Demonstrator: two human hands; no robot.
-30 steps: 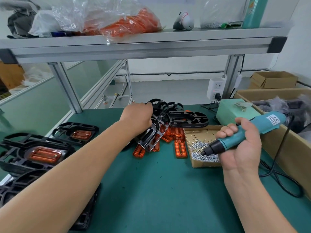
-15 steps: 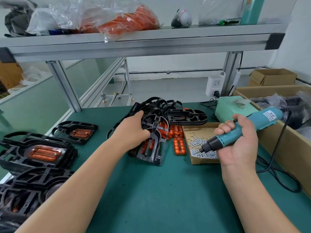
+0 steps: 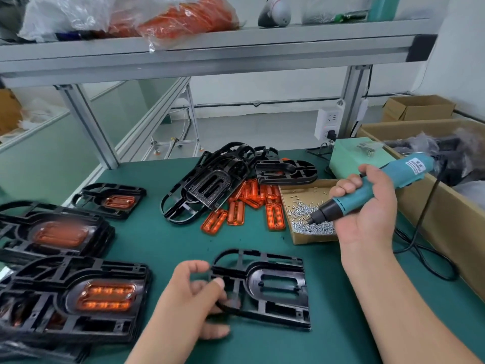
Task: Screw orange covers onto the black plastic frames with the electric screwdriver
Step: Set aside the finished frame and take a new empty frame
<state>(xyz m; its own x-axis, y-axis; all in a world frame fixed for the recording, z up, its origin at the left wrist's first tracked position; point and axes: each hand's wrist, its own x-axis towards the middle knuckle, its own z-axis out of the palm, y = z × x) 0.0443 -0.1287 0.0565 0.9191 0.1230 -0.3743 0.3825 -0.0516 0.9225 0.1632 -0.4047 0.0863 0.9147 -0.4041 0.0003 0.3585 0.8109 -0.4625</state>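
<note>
left hand (image 3: 195, 292): bare black frame (image 3: 265, 287) is being pinched at its near-left edge, flat on green mat (image 3: 168, 240). right hand (image 3: 367, 206): electric screwdriver (image 3: 367, 191) is being gripped, tip over screw box (image 3: 307, 214). step judged: staging; orange cover (image 3: 275, 216) is being called for next.

Under your hands lies a matt green table mat (image 3: 168, 248). The black plastic frame (image 3: 265, 287) looks semi-gloss; the translucent orange plastic covers (image 3: 252, 203) shine glossy; the brown cardboard screw box (image 3: 312, 239) is dull.
</note>
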